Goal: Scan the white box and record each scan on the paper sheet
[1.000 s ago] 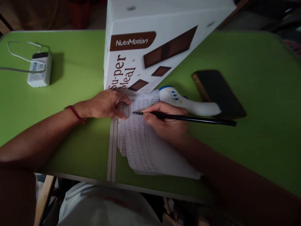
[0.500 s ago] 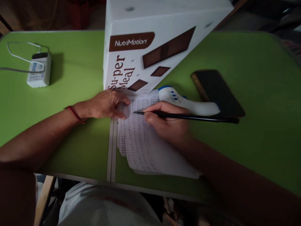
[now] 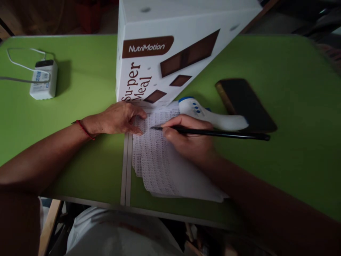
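Observation:
My right hand point(image 3: 190, 137) is closed around a long black pen point(image 3: 226, 133), its tip at the writing on the paper sheets point(image 3: 157, 163). Rows of small handwritten marks cover the sheets' left part, while the right part is blank and partly under my hand and forearm. With thumb and fingers apart, my left hand point(image 3: 121, 118) rests at the sheets' upper left edge. A red cord bracelet point(image 3: 84, 130) circles that wrist. Just beyond my right hand lies a white and blue handheld thermometer point(image 3: 213, 116), its handle overlapping a dark phone-like case point(image 3: 247, 101).
A tall white NutriMotion box point(image 3: 149, 32) stands behind the sheets, close to my left fingers. At the far left, a white charger block point(image 3: 44, 80) has cables attached. The green table point(image 3: 87, 170) has a metal seam point(image 3: 126, 174) and a near edge in front of my body.
Hardly anything differs; the whole view has shifted very slightly. Both hands, the pen and the sheets keep their places.

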Demonstrator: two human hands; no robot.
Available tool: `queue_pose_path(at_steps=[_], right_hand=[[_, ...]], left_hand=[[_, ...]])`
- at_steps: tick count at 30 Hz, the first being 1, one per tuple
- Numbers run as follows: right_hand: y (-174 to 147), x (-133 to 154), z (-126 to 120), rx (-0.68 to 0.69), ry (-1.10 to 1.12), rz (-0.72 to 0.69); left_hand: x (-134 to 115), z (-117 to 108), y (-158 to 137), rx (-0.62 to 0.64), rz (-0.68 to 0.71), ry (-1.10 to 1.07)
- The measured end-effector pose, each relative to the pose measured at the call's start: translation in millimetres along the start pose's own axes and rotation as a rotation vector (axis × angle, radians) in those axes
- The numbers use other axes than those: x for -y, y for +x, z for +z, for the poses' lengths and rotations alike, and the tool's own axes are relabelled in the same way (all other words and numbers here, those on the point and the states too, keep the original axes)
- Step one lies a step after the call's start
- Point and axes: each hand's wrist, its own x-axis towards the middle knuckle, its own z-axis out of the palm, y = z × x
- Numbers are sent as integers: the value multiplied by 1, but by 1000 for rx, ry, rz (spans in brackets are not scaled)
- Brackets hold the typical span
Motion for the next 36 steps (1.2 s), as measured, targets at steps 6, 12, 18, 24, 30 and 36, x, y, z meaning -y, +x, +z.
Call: queue_pose_path(at_steps=[6, 12, 18, 24, 30, 36], right_hand=[[0, 2, 0, -13, -5, -4], [-1, 2, -1, -3, -4, 23], [-1, 7, 0, -38, 11, 92], [-2, 6, 1, -49, -2, 66], [-1, 4, -2, -24, -23, 62], [-2, 9, -2, -67, 27, 54]], left_hand=[[-1, -1, 0, 7, -11, -7], [-2, -1, 0, 15, -29, -16], [1, 0, -1, -9, 6, -5], [2, 0, -1, -4, 9, -12], [2, 0, -1, -11, 23, -26], [3, 0, -1, -12, 13, -46]])
